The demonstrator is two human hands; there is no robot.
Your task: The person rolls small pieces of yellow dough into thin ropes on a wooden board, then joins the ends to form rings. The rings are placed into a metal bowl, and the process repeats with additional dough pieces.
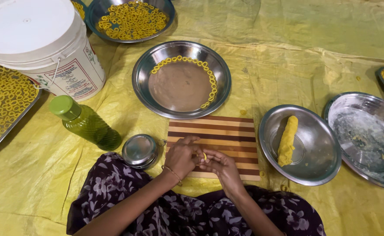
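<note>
Yellow plastic sheeting (288, 52) covers the floor, lying bare beyond the striped wooden board (213, 135), toward the far right. Over the board's near edge, the left hand (181, 155) and right hand (220, 166) meet, fingertips pinched together on a small piece of yellow dough (204, 156). Left of the board sit a small steel tin (140, 150), a green bottle (87, 122) and a white lidded bucket (38, 43). Just beyond the board, a steel plate (181, 78) carries dough rings along its rim. Right of the board, a steel bowl (319, 148) holds a dough roll (287, 140); a scraped steel dish (369, 137) sits beside it.
</note>
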